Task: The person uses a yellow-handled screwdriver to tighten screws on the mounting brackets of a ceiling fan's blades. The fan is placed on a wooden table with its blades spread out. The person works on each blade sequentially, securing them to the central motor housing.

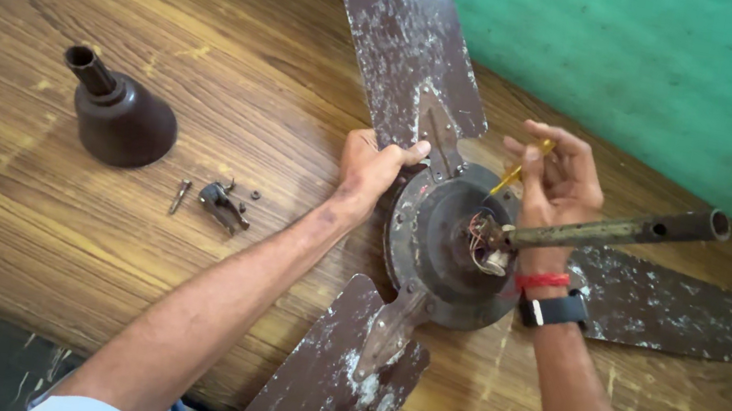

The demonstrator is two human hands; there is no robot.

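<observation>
An old brown ceiling fan lies on a wooden table, its round motor housing (438, 247) facing up with loose wires (479, 239) at the hub. Three worn blades spread out: one toward the top (405, 34), one at the bottom (337, 379), one to the right (675, 312). A metal down rod (629, 230) sticks out from the hub to the right. My left hand (371, 162) grips the housing's left rim beside the top blade. My right hand (558, 183) holds a yellow-handled screwdriver (519, 170) pointed down at the housing.
A brown cone-shaped canopy cover (119, 115) stands on the wooden table (38, 210) at the left. Beside it lie a bolt (179, 196) and a small metal bracket with loose bits (225, 204). A green wall (657, 66) runs behind the table.
</observation>
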